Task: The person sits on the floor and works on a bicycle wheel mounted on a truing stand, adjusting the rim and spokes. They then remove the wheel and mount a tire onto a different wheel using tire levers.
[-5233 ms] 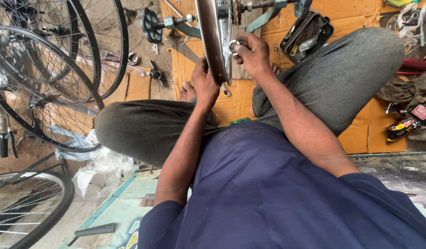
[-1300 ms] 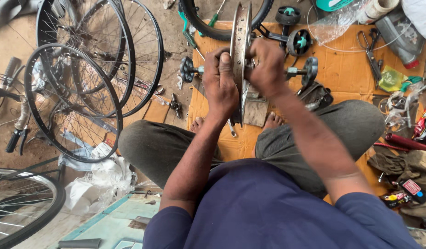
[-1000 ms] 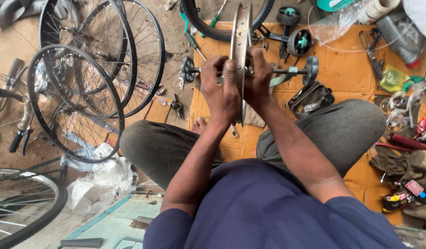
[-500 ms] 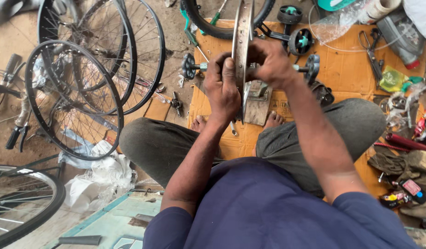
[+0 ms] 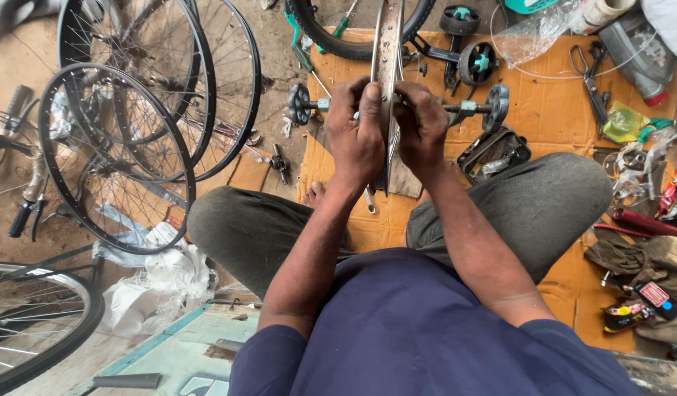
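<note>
Hands first: the left hand and the right hand close from either side on a silver wheel rim, which stands upright and edge-on between them. Fingers of both hands curl in and pinch at the hub, where a short axle sticks out on each side; what the fingertips grip there is too small to tell. The rim rises from the hands toward the far edge of the cardboard sheet spread on the floor, and its lower end sits between the person's folded knees in grey trousers.

Just right of the right hand lies a black pedal (tilted, near the knee). Beyond it, two small black training wheels with teal hubs rest on a bracket near the far edge of the cardboard, and a black tyre curves behind the rim. Scissors lie toward the far right corner, next to a crumpled yellow-green packet and a clear plastic bag. At the near right edge sits a small black and red package with a white label, beside dark rags.

Left of the cardboard, several spoked wheels lean together on the dirt floor, with white crumpled plastic beneath them.
</note>
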